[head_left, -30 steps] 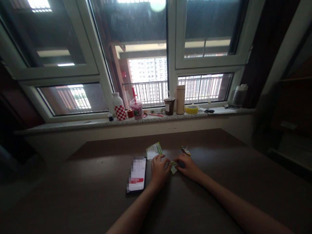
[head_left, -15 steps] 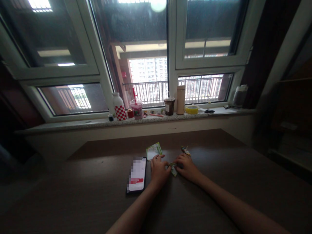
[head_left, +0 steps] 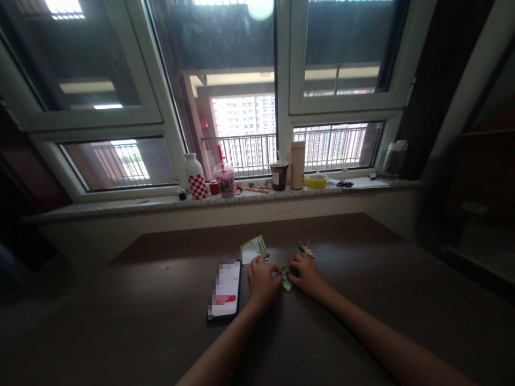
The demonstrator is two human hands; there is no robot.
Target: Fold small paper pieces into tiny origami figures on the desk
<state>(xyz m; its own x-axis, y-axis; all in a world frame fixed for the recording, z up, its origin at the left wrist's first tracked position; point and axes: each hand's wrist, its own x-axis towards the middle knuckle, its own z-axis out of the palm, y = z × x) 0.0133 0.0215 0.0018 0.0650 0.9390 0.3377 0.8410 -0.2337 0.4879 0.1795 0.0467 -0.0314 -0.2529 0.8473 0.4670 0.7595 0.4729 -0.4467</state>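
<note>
My left hand (head_left: 262, 281) and my right hand (head_left: 306, 275) rest on a dark brown table (head_left: 362, 300), close together. Between their fingertips they pinch a small folded green-and-white paper piece (head_left: 285, 276). Both hands have their fingers curled onto it. A green-and-white paper sheet (head_left: 253, 249) lies flat just beyond my left hand. Another small folded paper piece (head_left: 306, 247) sits just beyond my right hand. A phone (head_left: 225, 289) with a lit screen lies left of my left hand.
Behind the table runs a stone window sill (head_left: 153, 202) with a red-checked bottle (head_left: 196, 176), a pink drink cup (head_left: 225, 179), a dark cup (head_left: 279, 175), a tall tan tumbler (head_left: 298, 164), a yellow tape roll (head_left: 316, 180) and scissors (head_left: 345, 183). Large windows stand above.
The folded paper piece has been turned a little between my fingertips, and both hands have shifted very slightly. Nothing else moved.
</note>
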